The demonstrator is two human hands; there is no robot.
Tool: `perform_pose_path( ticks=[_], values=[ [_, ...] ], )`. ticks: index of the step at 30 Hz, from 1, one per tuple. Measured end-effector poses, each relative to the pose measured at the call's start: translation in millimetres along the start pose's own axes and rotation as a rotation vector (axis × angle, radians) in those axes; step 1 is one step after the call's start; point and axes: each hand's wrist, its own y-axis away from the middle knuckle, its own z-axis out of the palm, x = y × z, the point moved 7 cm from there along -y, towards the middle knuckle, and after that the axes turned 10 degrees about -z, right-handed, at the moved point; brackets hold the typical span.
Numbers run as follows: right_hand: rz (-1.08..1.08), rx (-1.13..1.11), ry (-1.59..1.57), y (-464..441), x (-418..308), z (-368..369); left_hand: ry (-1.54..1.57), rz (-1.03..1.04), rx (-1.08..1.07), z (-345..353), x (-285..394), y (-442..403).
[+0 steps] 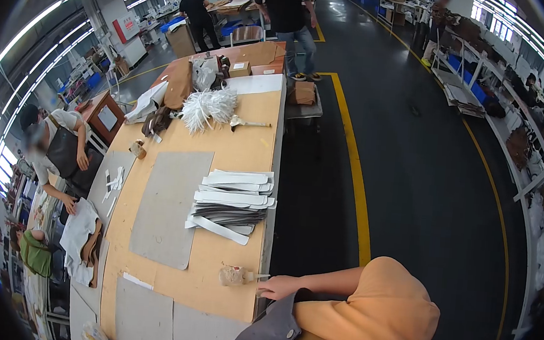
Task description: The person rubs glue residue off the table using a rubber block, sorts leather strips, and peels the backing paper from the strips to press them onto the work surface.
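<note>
Showing partly curled fingers (any grip, I cannot tell), the right hand has a jar just beside them.

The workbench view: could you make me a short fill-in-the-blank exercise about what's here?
1. The wearer's sleeve is ____.
2. Between the flat strips and the small pot, the wearer's hand is nearer the ____.
3. The shaggy bundle farther along the workbench is ____.
4. The floor line beside the workbench is ____.

Missing words: orange; small pot; white; yellow.
</note>
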Motion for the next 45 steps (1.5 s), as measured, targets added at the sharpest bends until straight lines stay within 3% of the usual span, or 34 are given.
perform_pose_path(
  ticks=[16,22,25,26,29,32,35,39,45],
  values=[
    [-0.219,-0.103,-0.142,-38.5,-52.4,13.3,0.064,-0.030,0.008,2.6,10.1,30.1],
    [-0.253,-0.144,-0.440,-69.3,-90.6,45.5,0.108,-0.031,0.034,-0.9,-4.7,44.0],
    [-0.156,-0.154,-0.595,-76.0,-92.5,57.0,0.133,-0.023,0.046,-2.4,-3.3,46.4],
    [-0.121,-0.172,-0.585,-79.0,-91.9,60.4,0.143,-0.016,0.049,-2.7,1.1,46.2],
    [-0.362,-0.027,-0.412,-84.4,-113.8,58.7,0.165,0.004,0.058,-6.4,17.3,41.7],
    [-0.362,-0.242,-0.407,-73.2,-159.2,56.6,0.181,0.038,0.069,-8.7,33.5,39.7],
    [-0.522,-0.380,-0.229,-99.7,-112.3,153.0,0.243,0.065,0.090,-8.9,43.6,47.1],
    [-0.435,-0.337,-0.342,-68.0,-148.9,92.8,0.456,0.078,0.146,-7.0,50.3,78.9],
    [-0.256,-0.386,-0.314,-69.0,-149.8,98.7,0.723,0.076,0.256,-11.5,48.7,127.5]
  ],
)
